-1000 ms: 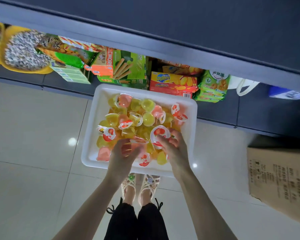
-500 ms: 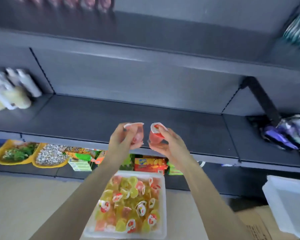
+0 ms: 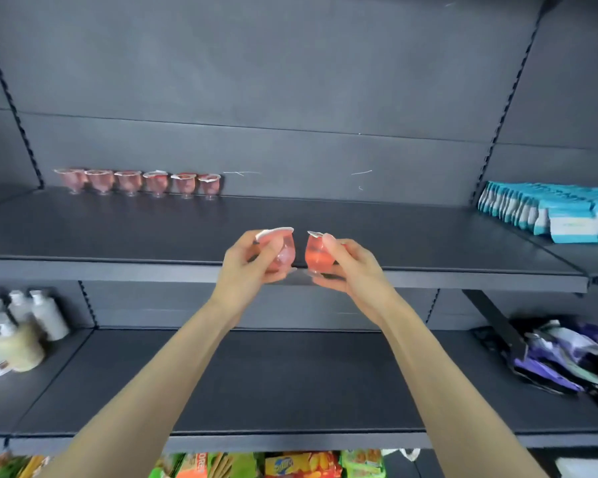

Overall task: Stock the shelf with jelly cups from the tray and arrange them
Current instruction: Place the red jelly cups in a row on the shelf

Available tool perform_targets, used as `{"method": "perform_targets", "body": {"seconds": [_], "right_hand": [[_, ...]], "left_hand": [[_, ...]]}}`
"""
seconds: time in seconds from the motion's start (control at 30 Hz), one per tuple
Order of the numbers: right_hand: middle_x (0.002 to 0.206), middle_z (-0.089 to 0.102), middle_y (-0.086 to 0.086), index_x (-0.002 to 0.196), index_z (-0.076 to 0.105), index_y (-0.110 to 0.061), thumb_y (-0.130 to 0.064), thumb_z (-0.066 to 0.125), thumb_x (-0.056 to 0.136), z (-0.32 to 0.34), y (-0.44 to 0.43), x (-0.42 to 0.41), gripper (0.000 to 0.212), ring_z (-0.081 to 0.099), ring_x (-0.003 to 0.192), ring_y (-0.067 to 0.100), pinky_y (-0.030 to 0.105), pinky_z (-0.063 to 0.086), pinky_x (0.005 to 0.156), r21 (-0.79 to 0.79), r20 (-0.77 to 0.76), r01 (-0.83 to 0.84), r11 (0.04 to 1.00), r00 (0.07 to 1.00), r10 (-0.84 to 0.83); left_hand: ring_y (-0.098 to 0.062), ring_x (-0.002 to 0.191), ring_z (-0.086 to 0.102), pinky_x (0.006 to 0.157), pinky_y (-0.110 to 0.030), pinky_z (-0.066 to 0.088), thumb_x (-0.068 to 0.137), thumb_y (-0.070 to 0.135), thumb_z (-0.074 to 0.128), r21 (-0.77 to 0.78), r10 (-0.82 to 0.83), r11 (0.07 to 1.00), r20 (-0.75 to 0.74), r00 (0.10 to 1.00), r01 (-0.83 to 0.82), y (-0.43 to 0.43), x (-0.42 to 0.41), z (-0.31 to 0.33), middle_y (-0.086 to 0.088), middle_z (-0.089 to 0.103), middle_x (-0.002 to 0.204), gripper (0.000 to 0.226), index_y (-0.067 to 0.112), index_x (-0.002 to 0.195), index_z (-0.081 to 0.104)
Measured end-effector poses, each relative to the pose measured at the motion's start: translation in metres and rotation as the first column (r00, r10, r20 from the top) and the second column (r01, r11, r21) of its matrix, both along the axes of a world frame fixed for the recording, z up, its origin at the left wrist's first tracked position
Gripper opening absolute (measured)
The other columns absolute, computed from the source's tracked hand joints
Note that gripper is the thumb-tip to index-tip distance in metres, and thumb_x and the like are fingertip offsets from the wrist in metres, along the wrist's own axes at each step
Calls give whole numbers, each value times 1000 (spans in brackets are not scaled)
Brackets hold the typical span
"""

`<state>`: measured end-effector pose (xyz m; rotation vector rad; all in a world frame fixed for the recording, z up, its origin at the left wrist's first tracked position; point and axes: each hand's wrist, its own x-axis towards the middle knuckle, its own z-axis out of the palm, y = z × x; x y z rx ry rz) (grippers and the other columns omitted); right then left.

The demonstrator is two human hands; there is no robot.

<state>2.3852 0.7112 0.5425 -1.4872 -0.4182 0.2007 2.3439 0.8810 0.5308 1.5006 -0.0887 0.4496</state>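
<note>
My left hand (image 3: 247, 265) grips a pale pink jelly cup (image 3: 283, 251) with a white foil lid. My right hand (image 3: 351, 267) grips a deeper red jelly cup (image 3: 316, 253). Both cups are held upright, close together, just in front of the upper dark shelf's front edge (image 3: 118, 267). At the back left of that shelf stands a row of several pink jelly cups (image 3: 142, 182) against the rear wall. The tray is out of view.
Teal and white packets (image 3: 549, 212) fill the upper shelf's right end. On the lower shelf (image 3: 273, 381) stand white bottles (image 3: 18, 326) at the left and purple bags (image 3: 567, 360) at the right. Snack boxes (image 3: 301, 464) show at the bottom edge.
Both hands took a jelly cup each from the tray and rose with them to the upper shelf. My view lifted from the floor tray to the shelves.
</note>
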Motion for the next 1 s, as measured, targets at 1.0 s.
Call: {"method": "perform_targets", "body": {"seconds": [1.0], "right_hand": [[122,50,7,121,57,-14,-5,70,81,5,166,293,43,54,110,22,19,41,88,-532,426,231,815,905,22]], "left_hand": [[-22,99,62,81,-24,45,81,10,70,595,464,728,-63,884,-340,161,274,4,-7,65,107,39,11,117,57]]}}
